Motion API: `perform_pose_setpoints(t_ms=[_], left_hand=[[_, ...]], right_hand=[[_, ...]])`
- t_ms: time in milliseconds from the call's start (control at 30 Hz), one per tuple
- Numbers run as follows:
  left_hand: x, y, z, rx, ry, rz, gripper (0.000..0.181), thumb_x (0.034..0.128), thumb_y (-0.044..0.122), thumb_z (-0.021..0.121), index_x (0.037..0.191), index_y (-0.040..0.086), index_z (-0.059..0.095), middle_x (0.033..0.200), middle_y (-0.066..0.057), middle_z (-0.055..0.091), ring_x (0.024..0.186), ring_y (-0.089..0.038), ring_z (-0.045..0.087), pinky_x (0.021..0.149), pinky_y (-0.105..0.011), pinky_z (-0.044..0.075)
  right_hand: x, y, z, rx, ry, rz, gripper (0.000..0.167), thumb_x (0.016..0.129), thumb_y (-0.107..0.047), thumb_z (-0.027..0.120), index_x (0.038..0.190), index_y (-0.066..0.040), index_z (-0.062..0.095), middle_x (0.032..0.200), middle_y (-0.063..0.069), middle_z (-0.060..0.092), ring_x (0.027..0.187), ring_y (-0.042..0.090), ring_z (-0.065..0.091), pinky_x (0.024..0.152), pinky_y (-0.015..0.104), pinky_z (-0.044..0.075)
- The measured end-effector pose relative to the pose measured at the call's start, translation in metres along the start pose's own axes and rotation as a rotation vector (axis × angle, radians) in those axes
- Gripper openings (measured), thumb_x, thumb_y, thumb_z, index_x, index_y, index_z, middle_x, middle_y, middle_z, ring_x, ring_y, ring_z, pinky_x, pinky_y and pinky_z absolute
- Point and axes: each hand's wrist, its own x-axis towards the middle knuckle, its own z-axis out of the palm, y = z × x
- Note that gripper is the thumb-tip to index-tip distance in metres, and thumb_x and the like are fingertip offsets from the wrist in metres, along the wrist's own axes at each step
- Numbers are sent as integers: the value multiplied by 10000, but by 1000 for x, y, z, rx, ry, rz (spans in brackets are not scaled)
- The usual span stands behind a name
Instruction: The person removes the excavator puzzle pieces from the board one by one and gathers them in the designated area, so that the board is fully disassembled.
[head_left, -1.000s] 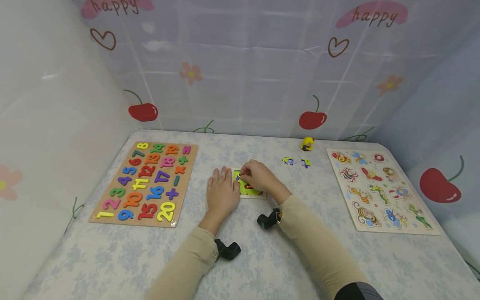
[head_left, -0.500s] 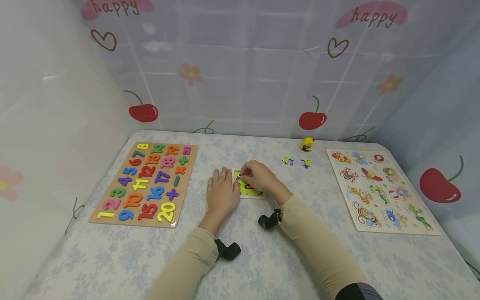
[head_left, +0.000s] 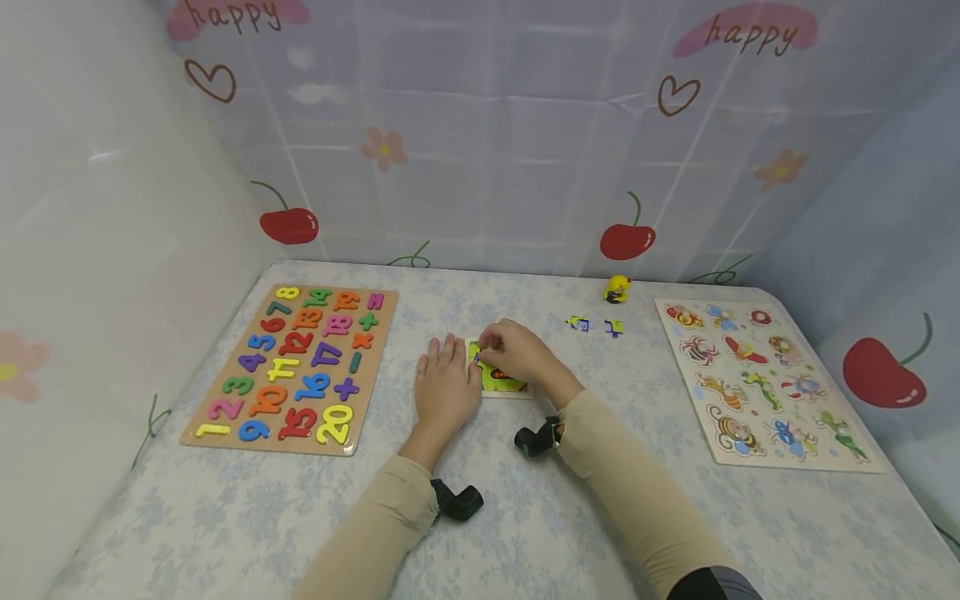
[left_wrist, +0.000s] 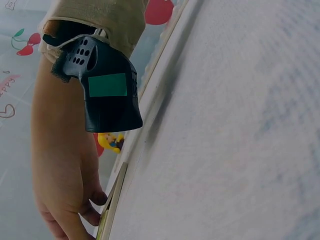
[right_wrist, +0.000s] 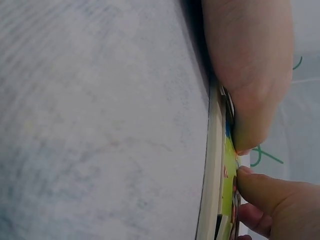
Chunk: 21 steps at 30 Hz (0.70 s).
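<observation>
In the head view, the left hand lies flat with straight fingers along the left side of a small green picture puzzle board. The right hand is over the board's upper part, thumb and fingertips pinching a small purple-blue piece at its left side, mostly hidden by the fingers. Seen edge-on in the right wrist view, the board has fingertips of both hands at its face. Two loose puzzle pieces, one beside the other, lie beyond the right hand.
A wooden number board lies at the left of the table, and a pale insect picture board at the right. Near the back edge stands a small yellow figure. Printed curtains surround the table. Each wrist carries a black camera.
The right wrist has shifted very slightly, while its fingers keep to the same spot on the board. The left hand stays in place, and the loose pieces have not moved.
</observation>
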Motion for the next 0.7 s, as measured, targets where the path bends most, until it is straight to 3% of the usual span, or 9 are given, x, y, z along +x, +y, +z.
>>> perform_pose_setpoints(t_ms=[300,700], left_hand=[[0,-1,1,-9,6,8,585,1047,404,361,1551,106,345,1638,-51,279,1548,-288,158,1253,-498,135],[1,-2,3,0,6,12,590,1049,404,356,1551,95,343,1639,-56,272,1549,-290,151,1254,-493,136]], right_hand=[[-2,1,-3,19,0,-6,144,937,-281,697,961,-141,671,963,30,590,857,170,540,787,319,477],[-4,3,-2,46,-3,-46,114,956,-251,671,960,-145,629,956,16,608,850,157,560,798,324,490]])
